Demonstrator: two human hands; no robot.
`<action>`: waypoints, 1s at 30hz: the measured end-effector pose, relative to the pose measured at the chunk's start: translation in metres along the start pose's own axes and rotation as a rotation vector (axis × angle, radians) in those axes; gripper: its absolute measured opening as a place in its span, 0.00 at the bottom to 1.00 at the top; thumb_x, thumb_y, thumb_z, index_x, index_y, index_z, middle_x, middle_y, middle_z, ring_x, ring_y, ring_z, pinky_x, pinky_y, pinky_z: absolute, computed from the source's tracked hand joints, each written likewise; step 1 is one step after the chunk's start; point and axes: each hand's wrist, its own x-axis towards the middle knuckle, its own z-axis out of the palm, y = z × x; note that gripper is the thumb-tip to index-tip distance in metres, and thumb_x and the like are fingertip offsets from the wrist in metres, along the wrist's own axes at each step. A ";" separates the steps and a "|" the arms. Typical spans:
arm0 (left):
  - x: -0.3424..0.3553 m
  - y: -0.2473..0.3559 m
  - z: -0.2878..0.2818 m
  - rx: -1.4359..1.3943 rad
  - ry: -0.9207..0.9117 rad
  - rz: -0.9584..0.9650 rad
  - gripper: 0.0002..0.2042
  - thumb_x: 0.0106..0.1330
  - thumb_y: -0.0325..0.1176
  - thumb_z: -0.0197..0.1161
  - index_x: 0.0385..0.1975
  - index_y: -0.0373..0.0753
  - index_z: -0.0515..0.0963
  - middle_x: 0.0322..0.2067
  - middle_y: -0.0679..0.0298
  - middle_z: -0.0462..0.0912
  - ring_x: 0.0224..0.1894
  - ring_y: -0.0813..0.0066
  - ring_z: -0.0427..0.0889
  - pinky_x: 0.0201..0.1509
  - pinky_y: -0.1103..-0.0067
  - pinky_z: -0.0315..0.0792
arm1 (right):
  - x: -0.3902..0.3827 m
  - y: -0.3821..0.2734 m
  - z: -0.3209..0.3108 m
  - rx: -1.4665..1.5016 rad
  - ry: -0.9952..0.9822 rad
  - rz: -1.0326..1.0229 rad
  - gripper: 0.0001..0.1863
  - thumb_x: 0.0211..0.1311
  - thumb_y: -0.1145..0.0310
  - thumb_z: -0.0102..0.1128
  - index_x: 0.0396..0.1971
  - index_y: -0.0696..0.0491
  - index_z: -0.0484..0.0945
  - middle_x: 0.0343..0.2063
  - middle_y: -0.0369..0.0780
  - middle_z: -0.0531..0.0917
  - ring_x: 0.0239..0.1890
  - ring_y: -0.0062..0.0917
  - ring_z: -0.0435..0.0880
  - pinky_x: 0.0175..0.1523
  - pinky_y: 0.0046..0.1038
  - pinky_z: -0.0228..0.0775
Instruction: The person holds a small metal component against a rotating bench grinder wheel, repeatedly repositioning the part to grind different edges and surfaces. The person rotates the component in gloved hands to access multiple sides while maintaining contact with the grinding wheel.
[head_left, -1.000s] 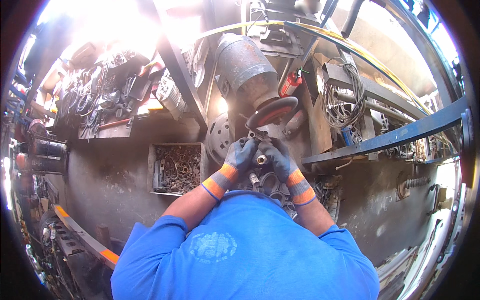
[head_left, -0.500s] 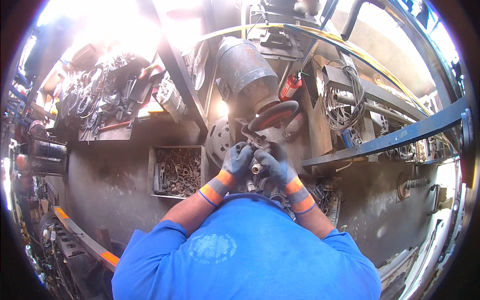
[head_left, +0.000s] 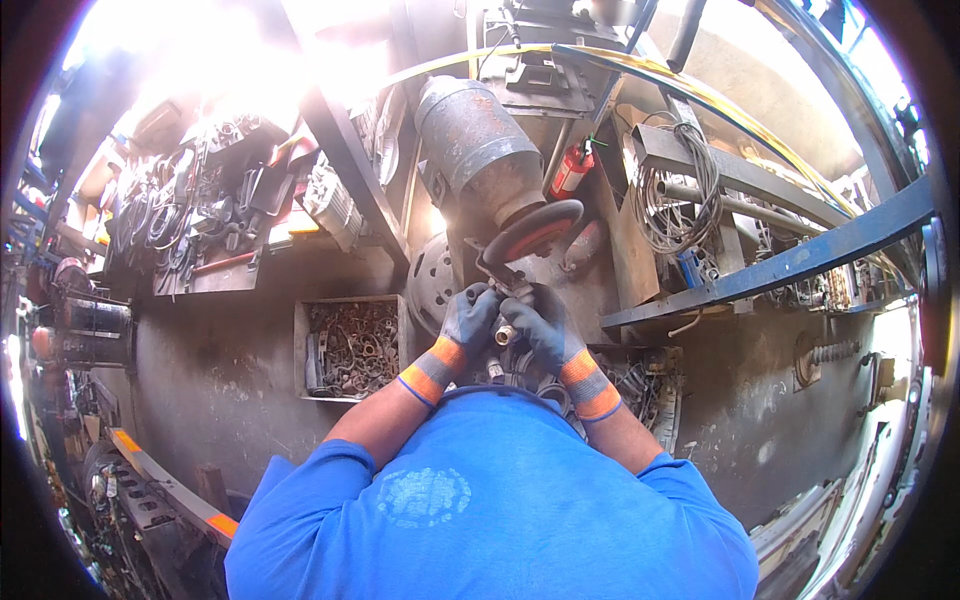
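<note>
Both hands wear dark gloves with orange-and-grey cuffs and meet just below the wheel of a grinding machine. My left hand (head_left: 467, 322) is closed on the left side of a small metal fitting (head_left: 504, 334) with a brass-coloured round end. On its right side, my right hand (head_left: 543, 325) is closed round the same piece. The fingers hide much of it. Just beyond them is the dark-rimmed, reddish grinding wheel (head_left: 536, 230), fixed to a worn grey motor (head_left: 480, 140). Whether the fitting touches the wheel or its bracket, I cannot tell.
Left of my hands, a box (head_left: 350, 348) holds many rusty small parts. A perforated metal disc (head_left: 433, 280) stands beside the machine. A red fire extinguisher (head_left: 572, 170) is behind the wheel. Coiled cable (head_left: 690, 200) and a blue steel beam (head_left: 780, 268) are at the right.
The whole view has shifted slightly, with the machine now a little further left in it. Both hands keep their grip on the fitting, close to the wheel.
</note>
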 end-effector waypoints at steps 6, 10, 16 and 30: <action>-0.012 0.016 -0.006 -0.194 0.022 -0.095 0.13 0.64 0.34 0.49 0.32 0.31 0.77 0.25 0.64 0.78 0.29 0.81 0.73 0.34 0.80 0.70 | -0.007 -0.018 0.011 -0.069 -0.021 0.016 0.13 0.55 0.69 0.59 0.36 0.61 0.72 0.27 0.32 0.74 0.28 0.13 0.71 0.32 0.18 0.66; -0.005 0.007 -0.002 -0.223 0.011 -0.145 0.13 0.63 0.34 0.48 0.33 0.31 0.77 0.25 0.64 0.78 0.29 0.82 0.73 0.34 0.79 0.70 | 0.000 0.008 -0.003 -0.043 -0.041 0.045 0.17 0.53 0.64 0.64 0.37 0.61 0.74 0.28 0.34 0.77 0.29 0.15 0.74 0.33 0.20 0.69; 0.005 -0.002 0.008 -0.012 -0.023 -0.021 0.09 0.61 0.32 0.54 0.35 0.34 0.77 0.32 0.57 0.80 0.34 0.64 0.77 0.37 0.73 0.72 | 0.011 0.018 -0.011 0.001 -0.003 -0.022 0.12 0.56 0.66 0.60 0.36 0.59 0.73 0.28 0.31 0.73 0.29 0.12 0.71 0.32 0.18 0.66; -0.006 -0.003 0.001 -0.179 -0.003 -0.042 0.13 0.64 0.34 0.48 0.35 0.33 0.78 0.25 0.67 0.77 0.28 0.84 0.72 0.32 0.81 0.69 | 0.000 0.009 -0.002 -0.082 -0.036 0.018 0.21 0.53 0.62 0.65 0.42 0.60 0.73 0.34 0.36 0.79 0.34 0.18 0.75 0.39 0.22 0.71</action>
